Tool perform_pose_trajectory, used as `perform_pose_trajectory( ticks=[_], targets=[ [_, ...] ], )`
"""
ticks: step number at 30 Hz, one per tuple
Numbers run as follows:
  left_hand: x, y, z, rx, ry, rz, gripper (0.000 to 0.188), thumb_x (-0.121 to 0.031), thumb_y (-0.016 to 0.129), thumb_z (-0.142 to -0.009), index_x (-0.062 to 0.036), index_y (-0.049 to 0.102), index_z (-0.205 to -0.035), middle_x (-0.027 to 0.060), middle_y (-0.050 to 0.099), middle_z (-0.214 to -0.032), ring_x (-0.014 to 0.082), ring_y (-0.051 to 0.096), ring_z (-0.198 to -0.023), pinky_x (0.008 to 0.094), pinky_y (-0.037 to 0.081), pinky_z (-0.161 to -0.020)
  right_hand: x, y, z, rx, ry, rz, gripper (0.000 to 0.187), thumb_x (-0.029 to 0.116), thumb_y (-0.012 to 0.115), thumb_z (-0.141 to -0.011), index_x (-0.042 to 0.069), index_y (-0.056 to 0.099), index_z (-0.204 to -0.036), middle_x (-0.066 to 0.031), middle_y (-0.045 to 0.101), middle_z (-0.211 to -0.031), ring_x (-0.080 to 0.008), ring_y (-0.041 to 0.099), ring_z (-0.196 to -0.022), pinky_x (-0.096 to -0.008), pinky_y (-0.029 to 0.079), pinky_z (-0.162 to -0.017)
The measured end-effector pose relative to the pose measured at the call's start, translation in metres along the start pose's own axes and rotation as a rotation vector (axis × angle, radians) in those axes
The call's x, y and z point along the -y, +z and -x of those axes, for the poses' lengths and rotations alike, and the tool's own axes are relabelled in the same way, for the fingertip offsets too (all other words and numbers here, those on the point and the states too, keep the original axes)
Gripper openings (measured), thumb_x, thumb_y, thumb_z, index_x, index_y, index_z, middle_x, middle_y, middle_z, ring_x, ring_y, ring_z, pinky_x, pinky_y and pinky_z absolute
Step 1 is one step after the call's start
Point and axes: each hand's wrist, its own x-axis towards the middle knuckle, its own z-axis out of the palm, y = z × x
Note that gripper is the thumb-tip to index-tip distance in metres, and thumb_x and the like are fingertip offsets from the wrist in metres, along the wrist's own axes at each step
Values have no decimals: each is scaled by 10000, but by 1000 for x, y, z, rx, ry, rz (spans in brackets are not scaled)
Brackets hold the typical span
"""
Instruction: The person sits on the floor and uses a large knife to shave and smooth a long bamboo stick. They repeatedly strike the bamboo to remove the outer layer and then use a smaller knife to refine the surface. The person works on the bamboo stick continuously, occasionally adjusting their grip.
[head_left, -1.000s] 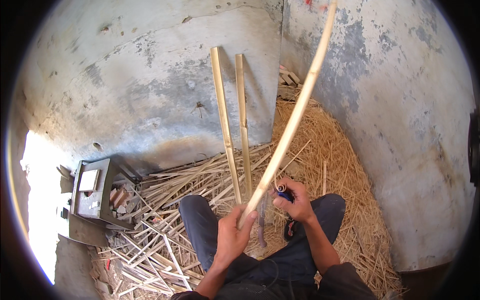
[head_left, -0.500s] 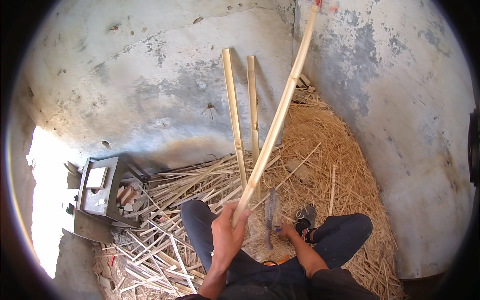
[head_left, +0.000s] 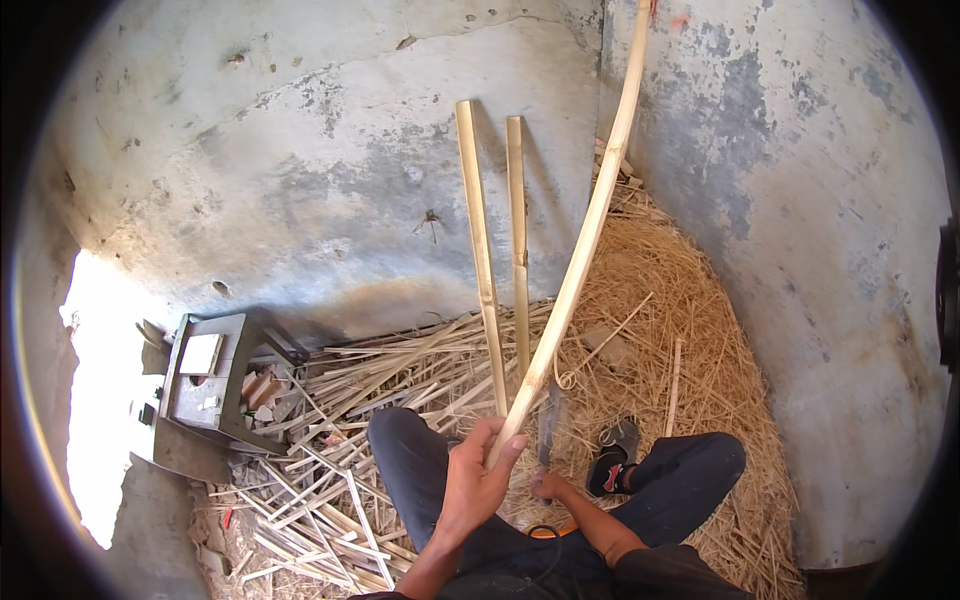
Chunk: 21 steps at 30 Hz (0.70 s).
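Observation:
A long pale strip of split bamboo (head_left: 585,250) slants from my left hand (head_left: 473,483) up toward the wall corner; its lower end lies in my closed fingers. My right hand (head_left: 545,484) is closed at the handle of a long dark-bladed knife (head_left: 547,425), which stands roughly upright between my legs. The strip passes close by the blade's upper end; whether they touch I cannot tell. A thin curled shaving (head_left: 566,378) hangs beside the strip there. Two more bamboo strips, a longer one (head_left: 478,230) and a shorter one (head_left: 518,220), stand in front of the far wall.
Narrow cut slats (head_left: 330,500) lie heaped on the left, and a mound of fine shavings (head_left: 650,270) fills the right corner. A grey wooden box-like stand (head_left: 210,370) holds broken pieces beside a bright opening. My shoe (head_left: 618,440) rests among the shavings. Stained walls (head_left: 300,160) surround this spot.
My right hand has moved left onto the knife's handle. My left hand and the bamboo strip have shifted slightly down and right. A curled shaving now shows beside the strip.

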Motion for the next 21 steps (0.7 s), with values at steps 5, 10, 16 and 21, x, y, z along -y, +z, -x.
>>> perform_pose_trajectory(
  ticks=[5,10,16,21],
  targets=[
    [-8,-1,1,17,-84,54,247,-228,697,-1084,5,675,-1161,2,636,-753,52,491,-710,267,432,-625,-7,1,-5,5,-12,-30,437,408,792,-815,195,824,-1195,-174,773,-1205,-395,731,-1107,-441,564,-1010],
    [-6,-3,2,16,-58,66,241,-225,682,-1091,3,663,-1167,-22,619,-754,36,477,-682,252,401,-600,-2,0,4,-102,-20,-75,367,382,818,-811,209,855,-1132,-143,784,-1187,-358,743,-1090,-424,574,-1001],
    [-13,-4,3,17,20,0,228,-211,663,-1099,0,643,-1185,-59,590,-756,13,474,-646,223,372,-574,0,5,-6,-190,160,-140,317,398,812,-835,175,865,-1054,-151,782,-1178,-370,752,-1058,-469,587,-955],
    [-15,-3,0,2,30,-43,223,-186,687,-1083,8,659,-1188,31,661,-736,65,515,-676,274,437,-610,32,-38,6,-151,304,93,407,338,783,-860,108,783,-1196,-243,770,-1158,-415,745,-1062,-505,576,-972]
  ],
)
